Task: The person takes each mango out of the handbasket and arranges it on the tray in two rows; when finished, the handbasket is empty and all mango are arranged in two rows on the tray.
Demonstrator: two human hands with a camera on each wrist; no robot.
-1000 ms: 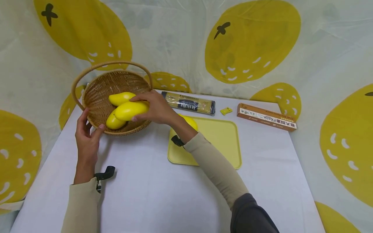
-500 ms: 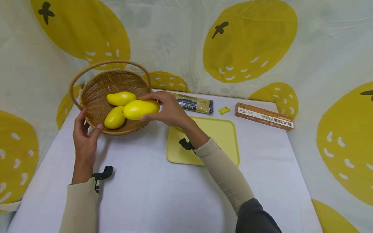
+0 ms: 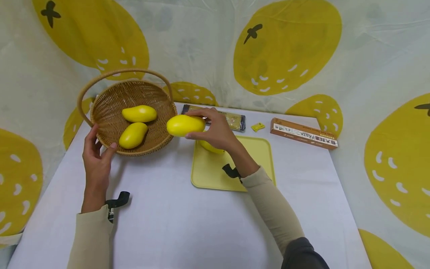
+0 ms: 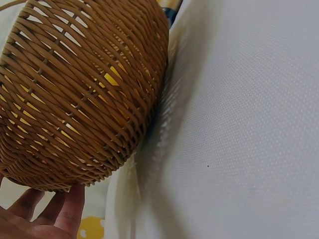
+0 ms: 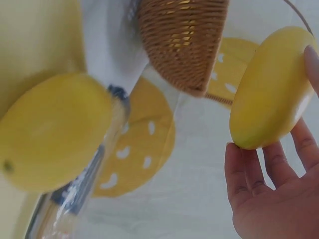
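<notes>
My right hand (image 3: 218,129) pinches a yellow mango (image 3: 183,125) between thumb and fingers, in the air between the basket and the tray. Two more mangoes, one behind (image 3: 139,113) and one in front (image 3: 133,135), lie in the brown wicker basket (image 3: 111,101). At the basket's left front rim my left hand (image 3: 97,164) grips it; the left wrist view shows those fingers (image 4: 70,211) against the wickerwork. Another mango (image 3: 211,147) lies on the pale yellow tray (image 3: 215,177), partly hidden by my right hand; the right wrist view shows this mango (image 5: 57,132) nearly whole.
Behind the tray lies a spaghetti packet (image 3: 236,121), partly covered by my right hand. A small yellow sachet (image 3: 258,127) and a brown pasta box (image 3: 304,133) lie to its right. A fruit-print curtain (image 3: 208,48) hangs along the white table's (image 3: 174,224) back edge.
My right hand has lifted the mango out of the basket and carried it right, towards the tray. My left hand stays on the basket rim.
</notes>
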